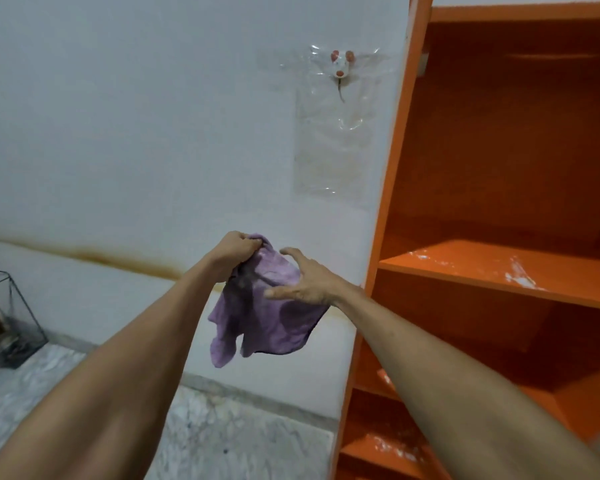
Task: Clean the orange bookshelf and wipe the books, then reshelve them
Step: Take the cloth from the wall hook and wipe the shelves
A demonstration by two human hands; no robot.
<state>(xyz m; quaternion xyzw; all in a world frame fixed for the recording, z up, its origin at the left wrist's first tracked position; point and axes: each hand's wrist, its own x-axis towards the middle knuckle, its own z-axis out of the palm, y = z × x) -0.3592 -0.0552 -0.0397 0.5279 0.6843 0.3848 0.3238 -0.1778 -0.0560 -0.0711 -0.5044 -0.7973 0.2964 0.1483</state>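
A purple cloth (257, 320) hangs in front of the white wall, left of the orange bookshelf (388, 209). My left hand (234, 249) is clenched on the cloth's top corner. My right hand (305, 280) lies against the cloth's right side with fingers spread, thumb across the fabric. The shelves in view hold no books. The middle shelf board (465, 268) carries white dusty smears, and a lower board (381, 445) has similar marks.
A wall hook with a clear plastic sleeve (336, 126) hangs on the wall beside the bookshelf. A black wire-frame box (11, 320) stands on the marble floor (222, 438) at the left. A brown stain runs along the wall low down.
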